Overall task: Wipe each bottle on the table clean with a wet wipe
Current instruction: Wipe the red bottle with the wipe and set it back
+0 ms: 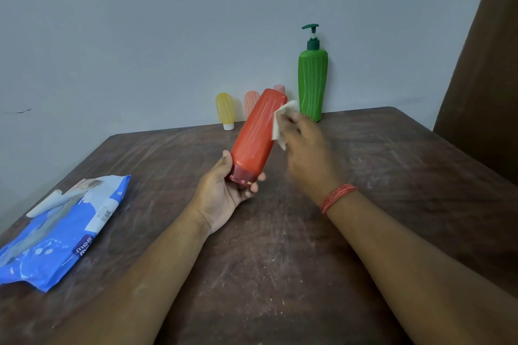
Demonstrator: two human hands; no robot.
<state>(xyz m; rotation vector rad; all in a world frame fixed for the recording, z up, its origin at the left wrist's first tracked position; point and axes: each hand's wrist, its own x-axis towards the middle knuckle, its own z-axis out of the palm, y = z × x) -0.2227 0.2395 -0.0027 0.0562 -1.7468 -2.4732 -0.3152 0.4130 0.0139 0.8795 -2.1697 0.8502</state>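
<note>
Dark wooden table (364, 218), scuffed and dusty, fills the lower frame. At centre, a red bottle (256, 137) is held tilted above it, cap end down, gripped only at that cap by the left hand (224, 193), fingers curled round it. A slip is judged likely if wiping pressure levers the long body against this narrow hold. The right hand (305, 154), knuckles up, is closed on a wet wipe (283, 123) pressed to the bottle's upper right side.
</note>
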